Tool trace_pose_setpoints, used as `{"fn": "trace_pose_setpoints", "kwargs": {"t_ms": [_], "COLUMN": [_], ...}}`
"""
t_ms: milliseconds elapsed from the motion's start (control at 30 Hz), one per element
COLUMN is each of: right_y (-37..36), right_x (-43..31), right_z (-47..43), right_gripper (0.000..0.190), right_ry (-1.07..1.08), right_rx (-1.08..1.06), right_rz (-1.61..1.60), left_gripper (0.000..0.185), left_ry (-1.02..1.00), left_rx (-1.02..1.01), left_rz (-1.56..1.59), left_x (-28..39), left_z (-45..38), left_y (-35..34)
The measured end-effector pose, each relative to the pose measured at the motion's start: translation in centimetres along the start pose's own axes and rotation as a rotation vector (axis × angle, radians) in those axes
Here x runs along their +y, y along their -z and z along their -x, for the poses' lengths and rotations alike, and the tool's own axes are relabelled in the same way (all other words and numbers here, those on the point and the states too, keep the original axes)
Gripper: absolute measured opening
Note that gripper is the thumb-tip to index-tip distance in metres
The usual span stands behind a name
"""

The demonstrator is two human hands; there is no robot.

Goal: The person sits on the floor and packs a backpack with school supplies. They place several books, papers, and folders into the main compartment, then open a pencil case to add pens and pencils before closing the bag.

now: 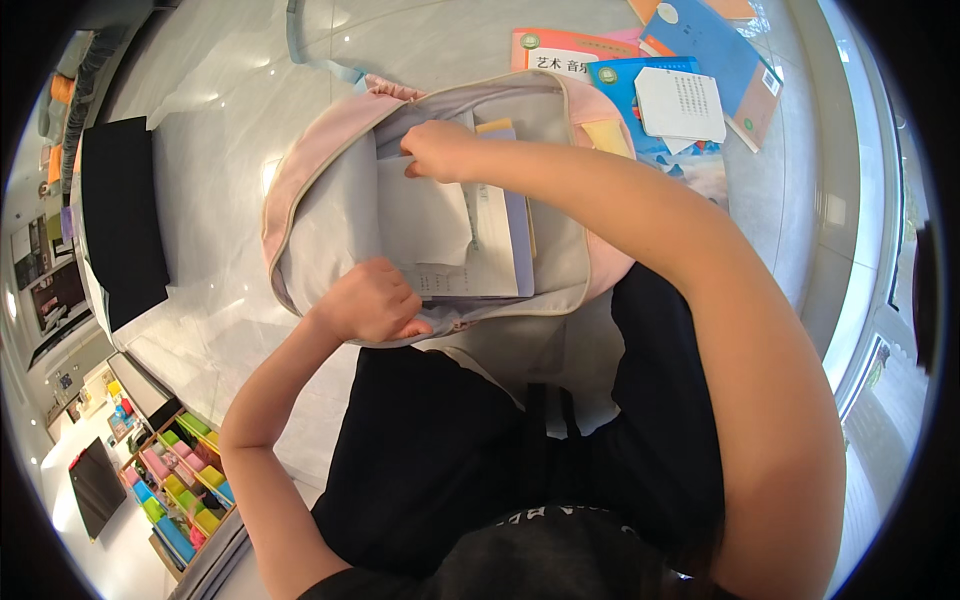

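A pink and grey backpack (319,146) lies unzipped on the floor before me, its main compartment open. Inside it are stacked papers and booklets (491,232), with a white sheet (420,214) on top and purple and yellow edges showing beneath. My right hand (439,154) reaches into the bag at the upper end of the white sheet, its fingers curled; whether it pinches the paper or the lining is unclear. My left hand (375,300) is closed on the near rim of the bag, by the zipper, with the grey lining bunched at its fingers.
Textbooks lie on the tiled floor beyond the bag at the right: an orange-red one (525,45), a blue one (652,67) bearing white cards (679,105), and another blue one (705,45). A blue strap (322,64) trails from the bag. A black panel (124,217) stands left; colourful bins (180,480) are lower left.
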State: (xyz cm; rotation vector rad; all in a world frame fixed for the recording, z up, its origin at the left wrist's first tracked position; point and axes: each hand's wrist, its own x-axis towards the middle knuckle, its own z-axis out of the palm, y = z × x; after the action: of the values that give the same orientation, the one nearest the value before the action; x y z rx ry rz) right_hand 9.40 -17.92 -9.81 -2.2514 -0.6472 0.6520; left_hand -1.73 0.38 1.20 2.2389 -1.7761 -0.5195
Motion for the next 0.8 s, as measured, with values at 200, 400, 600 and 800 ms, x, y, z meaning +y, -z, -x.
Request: {"fn": "trace_pose_setpoints", "kwargs": {"t_ms": [200,400,600,800], "right_y": [-0.7,-0.7,2.4,13.6], "right_x": [-1.7,-1.0,1.7,11.3], "right_z": [-1.4,-1.8,5.1,18.3], "right_gripper": [0.021,0.019,0.044,0.046], "right_ry": [0.097,0.19,0.432,0.044], "right_rx": [-0.011,0.067,0.362,0.617], "right_rz": [0.111,0.192,0.312,0.195], "left_gripper": [0.052,0.048,0.026,0.021], "left_ry": [0.0,0.053,0.234,0.453], "left_rx": [-0.022,-0.036,0.106,0.197], "left_rz": [0.036,0.079,0.101,0.108], "left_x": [-0.4,-0.7,-0.1,-0.1], "left_z": [-0.4,-1.4,-3.2,-3.9], "left_y": [-0.4,-2.3,-4.9,-3.1]}}
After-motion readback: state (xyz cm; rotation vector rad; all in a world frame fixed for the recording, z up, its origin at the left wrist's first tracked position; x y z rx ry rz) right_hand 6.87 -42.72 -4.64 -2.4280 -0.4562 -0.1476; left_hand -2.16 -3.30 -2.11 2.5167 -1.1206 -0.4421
